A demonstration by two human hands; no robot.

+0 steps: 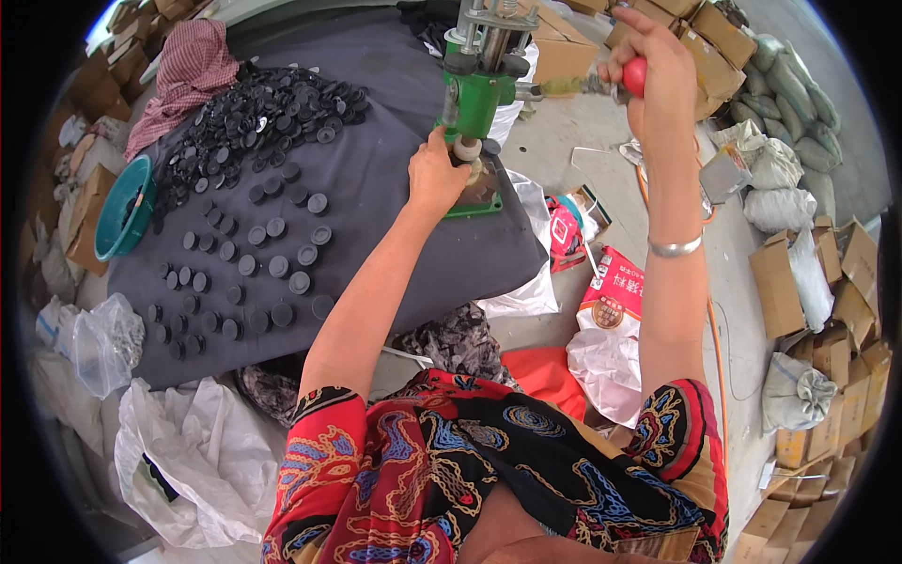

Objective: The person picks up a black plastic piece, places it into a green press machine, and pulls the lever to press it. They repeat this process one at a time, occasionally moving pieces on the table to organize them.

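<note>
Green hand press (479,108) is standing on the dark-covered worktop (456,263). Far left of this press, a teal basin (117,193) is leaning; next, black round pieces (247,265) are lying, some heaped, some separately. At the press's lower part, the left hand (437,179) is resting; whether its grip is holding a piece, I cannot tell. Right of the press, the right hand (658,75) is grasping the lever's red knob (635,77).

Green press (479,99) cropped at the upper edge — its red knob (635,78) partly hidden by the right hand (665,77)
</note>
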